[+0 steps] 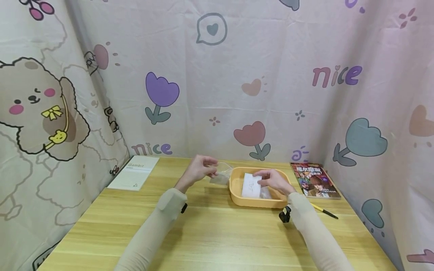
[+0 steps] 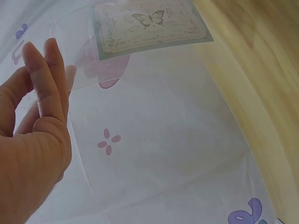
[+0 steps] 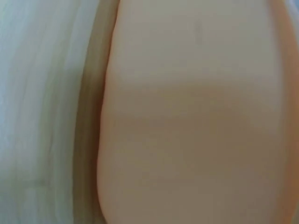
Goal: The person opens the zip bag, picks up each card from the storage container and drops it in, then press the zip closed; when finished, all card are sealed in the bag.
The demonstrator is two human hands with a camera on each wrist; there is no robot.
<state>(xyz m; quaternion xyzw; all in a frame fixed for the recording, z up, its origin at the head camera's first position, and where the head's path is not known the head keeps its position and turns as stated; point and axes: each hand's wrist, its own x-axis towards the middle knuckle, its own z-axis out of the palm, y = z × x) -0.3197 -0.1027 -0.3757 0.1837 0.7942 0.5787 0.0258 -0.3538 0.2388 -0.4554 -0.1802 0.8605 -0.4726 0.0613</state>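
My left hand [image 1: 200,170] pinches the edge of a clear plastic bag [image 1: 222,177], just left of a yellow-orange plastic basket [image 1: 259,203]. In the left wrist view, a card printed with a butterfly [image 2: 154,30] shows at the bag's far end, beyond the left hand [image 2: 42,121]. Over the basket, my right hand [image 1: 275,180] holds a white card or packet [image 1: 251,187] with faint marks on it. A crumpled clear wrapper [image 1: 265,193] lies in the basket beneath that hand. The right wrist view takes in only the blurred basket wall [image 3: 196,154].
A pale "Gambit" notepad [image 1: 133,173] lies at the table's back left. To the right of the basket are a colourful magazine [image 1: 315,180] and a yellow and black pen [image 1: 324,211]. A printed curtain [image 1: 210,94] hangs behind the wooden table [image 1: 217,241].
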